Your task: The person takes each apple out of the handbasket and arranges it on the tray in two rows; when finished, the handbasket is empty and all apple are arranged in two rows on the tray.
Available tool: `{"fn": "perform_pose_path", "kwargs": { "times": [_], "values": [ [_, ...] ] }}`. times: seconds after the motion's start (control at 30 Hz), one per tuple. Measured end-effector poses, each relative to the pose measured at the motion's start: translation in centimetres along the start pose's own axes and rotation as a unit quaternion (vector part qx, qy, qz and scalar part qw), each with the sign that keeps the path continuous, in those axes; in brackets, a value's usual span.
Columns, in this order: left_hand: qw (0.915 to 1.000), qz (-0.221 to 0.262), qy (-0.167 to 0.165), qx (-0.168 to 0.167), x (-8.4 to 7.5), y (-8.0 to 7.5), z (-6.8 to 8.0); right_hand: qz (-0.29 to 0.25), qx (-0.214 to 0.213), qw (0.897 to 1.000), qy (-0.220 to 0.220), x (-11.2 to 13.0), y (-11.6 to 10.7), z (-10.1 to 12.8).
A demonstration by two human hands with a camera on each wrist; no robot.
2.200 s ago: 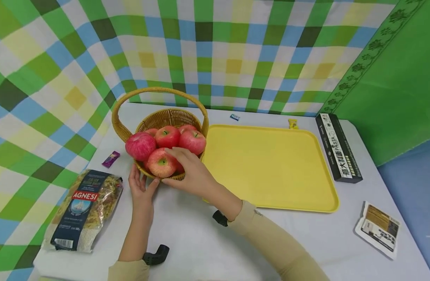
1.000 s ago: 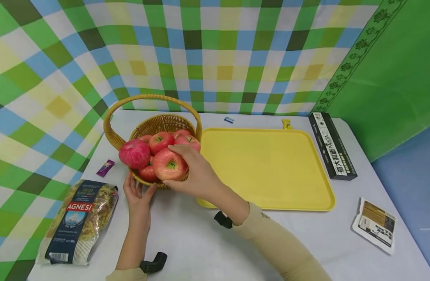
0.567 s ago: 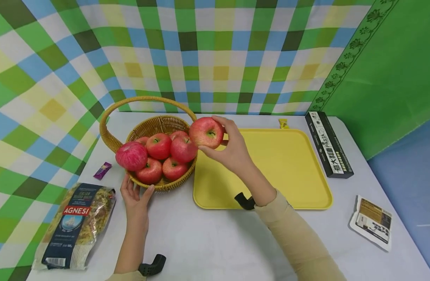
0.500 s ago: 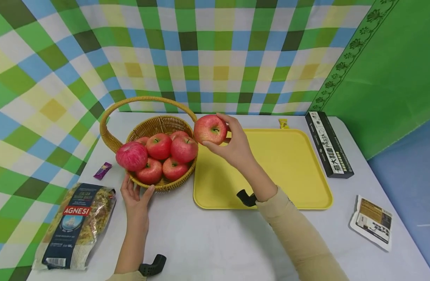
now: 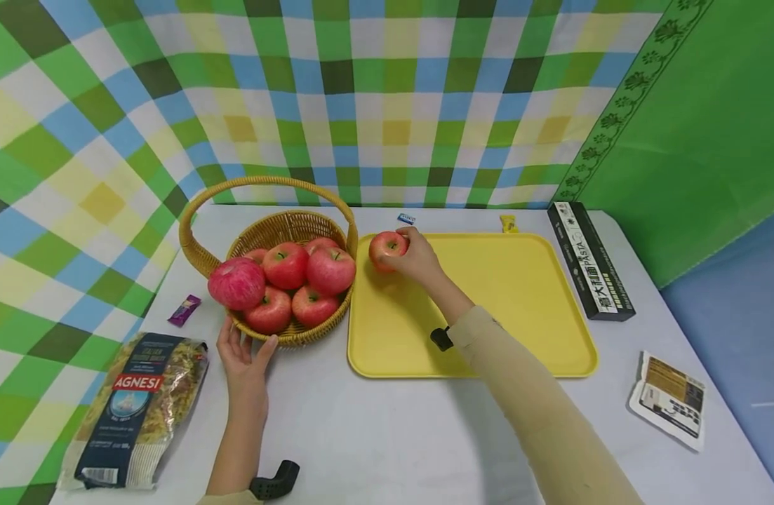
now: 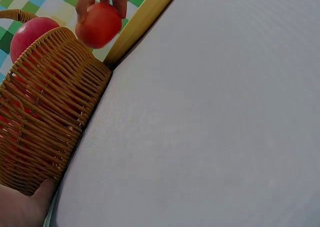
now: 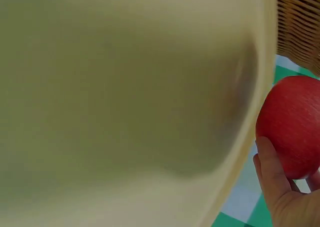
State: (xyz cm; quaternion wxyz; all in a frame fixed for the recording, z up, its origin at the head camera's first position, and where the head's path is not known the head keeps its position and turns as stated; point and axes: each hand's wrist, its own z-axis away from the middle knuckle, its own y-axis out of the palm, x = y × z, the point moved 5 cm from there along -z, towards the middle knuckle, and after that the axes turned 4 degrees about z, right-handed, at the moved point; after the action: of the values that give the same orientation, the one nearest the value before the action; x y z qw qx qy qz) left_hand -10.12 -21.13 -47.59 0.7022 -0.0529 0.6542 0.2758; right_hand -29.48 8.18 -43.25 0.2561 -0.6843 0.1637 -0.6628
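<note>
My right hand grips a red apple low over the left back part of the yellow tray. In the right wrist view its fingers curl at the lower side of the apple. My left hand rests against the front of a wicker basket, fingers and thumb spread along the outer wall. Close up, the left wrist view shows that thumb at the weave near the base. Several apples fill the basket, with a darker pink round fruit at its left rim.
The basket's tall handle arches over the fruit. A pasta bag and a purple packet lie left. Behind the tray are a blue packet and a yellow one. A black pasta box and a white-brown pouch lie right.
My right hand has lifted an apple from the front of the basket, carried it right past the rim, and lowered it over the tray. My left hand has stayed at the basket.
</note>
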Motion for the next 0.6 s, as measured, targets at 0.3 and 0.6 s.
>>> {"fn": "perform_pose_path", "kwargs": {
  "times": [0.3,0.6],
  "values": [
    [1.0,0.0,-0.007,0.002,0.1,0.1,0.0,0.034,0.001,0.999,-0.001,-0.5,2.1,-0.8],
    [1.0,-0.006,-0.003,0.0,0.2,-0.2,-0.2,0.079,0.0,0.997,-0.01,0.2,2.8,-0.7]
  ]
}}
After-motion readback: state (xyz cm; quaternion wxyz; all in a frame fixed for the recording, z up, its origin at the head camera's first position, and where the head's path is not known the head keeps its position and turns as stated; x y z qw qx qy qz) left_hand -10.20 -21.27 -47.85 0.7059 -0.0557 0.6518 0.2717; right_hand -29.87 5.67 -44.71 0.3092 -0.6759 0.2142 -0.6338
